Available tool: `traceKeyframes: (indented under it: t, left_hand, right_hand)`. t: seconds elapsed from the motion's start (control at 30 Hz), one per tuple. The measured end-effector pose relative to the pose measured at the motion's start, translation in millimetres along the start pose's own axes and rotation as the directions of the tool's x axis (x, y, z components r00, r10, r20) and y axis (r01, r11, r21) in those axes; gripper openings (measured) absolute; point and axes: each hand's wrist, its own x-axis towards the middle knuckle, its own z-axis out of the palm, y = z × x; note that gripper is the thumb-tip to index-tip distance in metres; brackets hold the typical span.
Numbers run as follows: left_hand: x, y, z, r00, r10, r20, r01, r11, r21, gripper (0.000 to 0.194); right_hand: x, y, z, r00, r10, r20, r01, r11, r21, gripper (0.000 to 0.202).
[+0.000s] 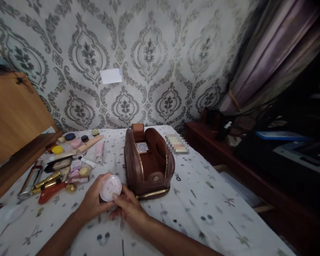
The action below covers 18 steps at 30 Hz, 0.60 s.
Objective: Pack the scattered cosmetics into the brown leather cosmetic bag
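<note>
Both hands are on a round cosmetic jar [110, 187] with a clear lid and pale contents, held low over the bed in front of me. My left hand [92, 199] wraps round its left side. From the right, my right hand [130, 206] grips the jar's lower edge, with the thumb against the lid. Just beyond my right hand stands a brown leather makeup bag [132, 174], unzipped and gaping at the top. Inside it lies a glittery silver compact [142, 147].
Spread to the left are several cosmetics: a pink tube [99, 152], an orange-red hairbrush-like item [50, 192], a metallic cylinder [32, 179] and a yellow sponge [57, 149]. A blurred card [177, 143] lies behind the bag. A wooden headboard [13, 117] borders the left side.
</note>
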Motion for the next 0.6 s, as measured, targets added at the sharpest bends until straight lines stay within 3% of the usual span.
traceKeyframes:
  t: [0.23, 0.43, 0.6]
  left_hand:
    - [4, -1, 1.5, 0.998, 0.063, -0.012, -0.062, 0.998, 0.028, 0.06]
    - [7, 4, 0.6, 0.985, 0.165, -0.045, -0.159, 0.98, 0.118, 0.063]
    - [8, 13, -0.1, 0.953, 0.285, -0.1, -0.247, 0.927, 0.284, 0.056]
  right_hand:
    - [-1, 7, -6, 0.993, -0.116, -0.016, 0.109, 0.964, -0.244, 0.094]
    - [2, 2, -6, 0.932, -0.36, 0.044, 0.313, 0.737, -0.6, 0.08]
    - [6, -1, 1, 0.923, -0.383, 0.048, 0.307, 0.652, -0.693, 0.077]
